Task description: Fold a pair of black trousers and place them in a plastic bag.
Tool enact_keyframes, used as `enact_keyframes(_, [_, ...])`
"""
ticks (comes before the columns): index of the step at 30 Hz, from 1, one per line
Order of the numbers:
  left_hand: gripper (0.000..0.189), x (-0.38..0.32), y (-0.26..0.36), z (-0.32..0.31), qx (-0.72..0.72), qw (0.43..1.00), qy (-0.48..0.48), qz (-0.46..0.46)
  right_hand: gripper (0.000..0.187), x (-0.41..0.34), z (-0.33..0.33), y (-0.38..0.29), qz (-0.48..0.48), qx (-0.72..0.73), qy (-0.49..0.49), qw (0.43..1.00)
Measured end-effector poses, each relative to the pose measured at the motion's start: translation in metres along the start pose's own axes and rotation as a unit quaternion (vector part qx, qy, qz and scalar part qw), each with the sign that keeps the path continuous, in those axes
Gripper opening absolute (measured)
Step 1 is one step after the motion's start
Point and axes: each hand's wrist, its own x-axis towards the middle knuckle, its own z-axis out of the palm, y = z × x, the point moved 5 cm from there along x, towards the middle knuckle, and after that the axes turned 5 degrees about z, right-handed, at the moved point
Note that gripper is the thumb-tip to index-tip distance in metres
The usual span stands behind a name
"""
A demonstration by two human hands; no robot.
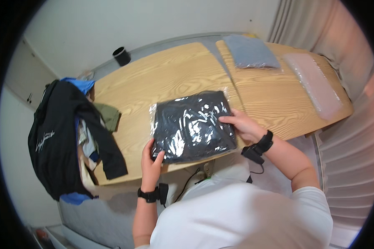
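Between my two hands is a folded dark garment in a clear plastic bag (193,124), its film glinting with reflections. My left hand (151,162) grips the bag's near left corner, thumb on top and fingers at the side and beneath. On the right edge, my right hand (244,124) holds the bag with its thumb laid over the film and the other fingers out of sight below. The bag lies flat at the near edge of the wooden table (162,81); whether it rests on the wood or is slightly lifted, I cannot tell.
A black jacket (59,137) covers a clothes pile at the left, with an olive garment (109,116) and blue cloth (81,84) showing. Bagged blue (252,51) and pink (314,84) garments lie on the right table. A black bin (122,56) stands behind. Curtains (342,31) hang right.
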Motion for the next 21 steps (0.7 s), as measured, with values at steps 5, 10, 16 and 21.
enact_keyframes(5, [0.049, -0.002, -0.004, 0.0, -0.001, 1.0, 0.022, 0.014, 0.028, 0.005, 0.006, 0.018, 0.156, 0.2, -0.033, 0.967])
enact_keyframes(10, [0.032, -0.007, 0.003, 0.001, -0.021, 0.996, 0.073, 0.056, 0.03, 0.011, 0.005, 0.0, 0.049, 0.147, -0.048, 0.987])
enact_keyframes(16, [0.041, -0.011, 0.011, 0.009, -0.007, 0.986, 0.15, 0.074, 0.031, 0.008, -0.003, -0.086, -0.062, 0.134, -0.015, 0.989])
enact_keyframes(21, [0.035, -0.012, 0.013, 0.006, 0.061, 0.986, 0.14, 0.066, 0.026, 0.031, -0.056, -0.168, -0.183, 0.187, 0.036, 0.964])
